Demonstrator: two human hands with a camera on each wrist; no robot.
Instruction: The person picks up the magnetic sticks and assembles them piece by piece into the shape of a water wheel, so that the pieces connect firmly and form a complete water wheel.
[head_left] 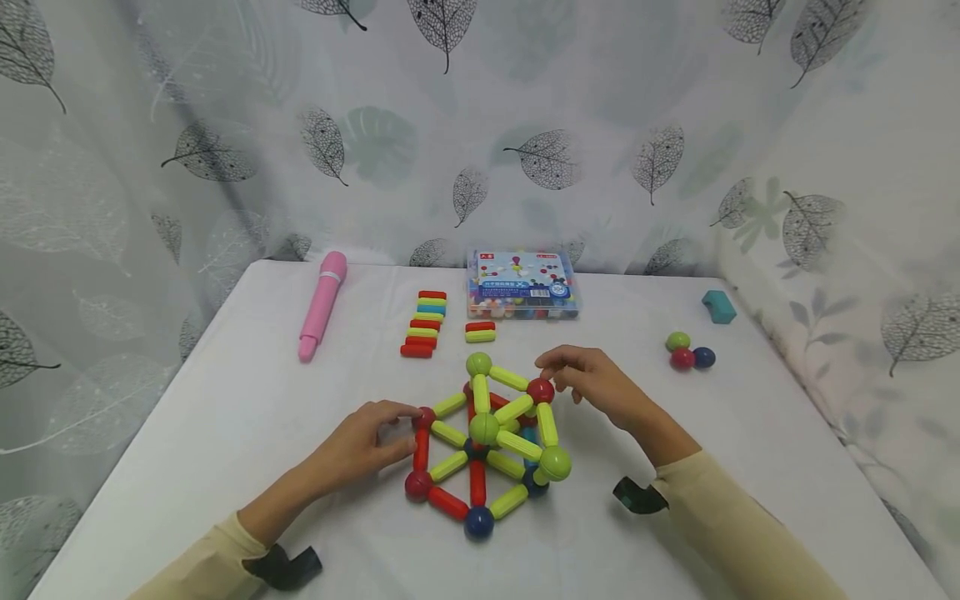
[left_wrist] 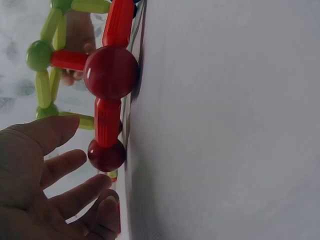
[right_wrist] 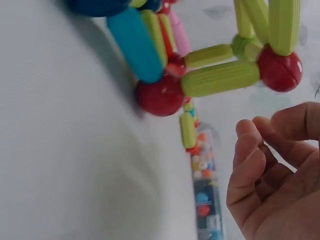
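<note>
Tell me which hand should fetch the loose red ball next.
Probably the right hand: it is nearer the loose red ball, while the left hand is left of the model.

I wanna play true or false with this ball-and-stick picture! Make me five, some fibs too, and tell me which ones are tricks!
1. The ball-and-stick model has a dark blue front corner ball. True.
2. All three loose balls on the right are red. False: there's a green ball, a red ball and a dark blue ball.
3. In the head view, the pink wand-shaped thing lies left of the clear box. True.
4. The teal block is inside the clear box. False: the teal block lies on the white table, far over on the right.
5. A red stick and a yellow-green stick lie in front of the box. True.
</note>
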